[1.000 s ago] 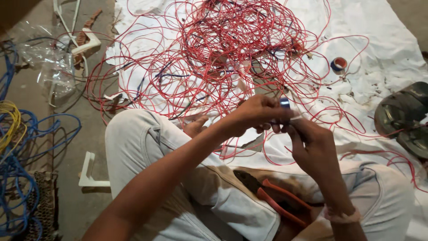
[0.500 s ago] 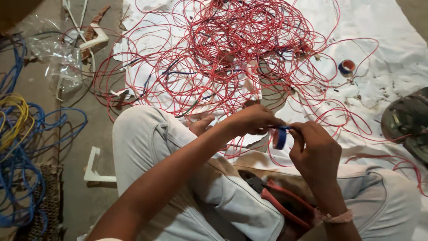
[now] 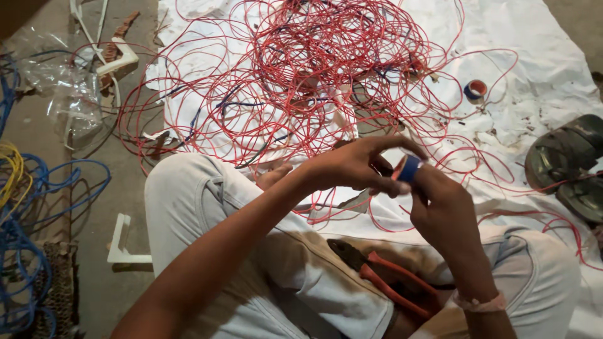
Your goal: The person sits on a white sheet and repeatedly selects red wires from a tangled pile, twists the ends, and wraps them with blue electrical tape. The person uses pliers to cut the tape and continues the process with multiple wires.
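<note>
- Head view, the hands: the left hand (image 3: 352, 166) and the right hand (image 3: 443, 210) meet above the person's lap, both closed round a small roll of blue tape (image 3: 409, 168). The left fingers curl over it from above and the right fingers pinch it from below, so only a short blue band shows between them.
- Head view, where the roll is: it is held in the air over the near edge of the white sheet (image 3: 540, 63), just in front of the knees, not resting on anything.
- Head view, containers: the only holder-like thing is a crumpled clear plastic bag (image 3: 66, 94) on the bare floor at the left. What it holds cannot be made out.
- Head view, around the hands: a big tangle of red wire (image 3: 314, 69) is spread over the sheet beyond the hands, with a few dark blue strands mixed in. Red-handled pliers (image 3: 383, 282) lie on the lap below the hands. A second tape roll (image 3: 475, 90), red and blue, sits on the sheet to the far right, well apart.
- Head view, hidden or cut off: most of the held roll is covered by fingers. Blue and yellow cable (image 3: 25, 207) runs out of the left edge. Dark sandals (image 3: 568, 166) are cut by the right edge. Whether any wire end lies under the tape between the hands cannot be told.
</note>
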